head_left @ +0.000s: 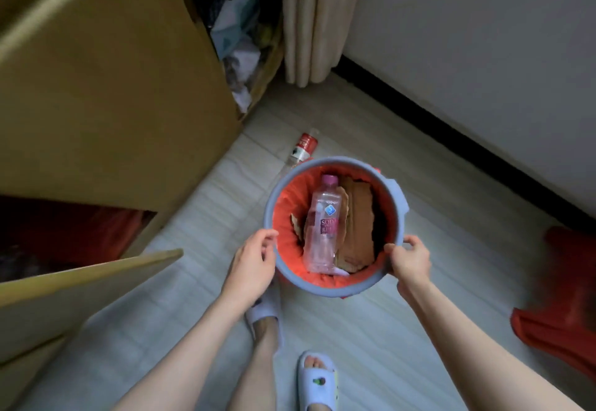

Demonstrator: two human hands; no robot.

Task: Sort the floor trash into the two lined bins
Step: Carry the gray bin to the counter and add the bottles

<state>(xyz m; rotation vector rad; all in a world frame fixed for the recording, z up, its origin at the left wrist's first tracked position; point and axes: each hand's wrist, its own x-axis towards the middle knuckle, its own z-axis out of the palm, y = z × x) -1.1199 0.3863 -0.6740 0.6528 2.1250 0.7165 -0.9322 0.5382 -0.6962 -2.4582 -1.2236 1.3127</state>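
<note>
A round grey bin (395, 192) with a red liner sits between my hands above the pale floor. Inside it lie a clear bottle with a pink cap (323, 223) and torn brown cardboard (358, 221). My left hand (253, 263) grips the bin's left rim, fingers curled over the edge. At the right rim my right hand (409, 260) grips it the same way. Beyond the bin a clear bottle with a red label (303, 149) lies on the floor. A red-lined shape (561, 323) at the right edge is blurred; I cannot tell whether it is the second bin.
A large cardboard box (113, 94) stands to the left, with an open flap (80, 278) jutting toward me. A beige curtain (317, 20) hangs at the back by the white wall with its black skirting. My slippered feet (317, 381) stand below the bin.
</note>
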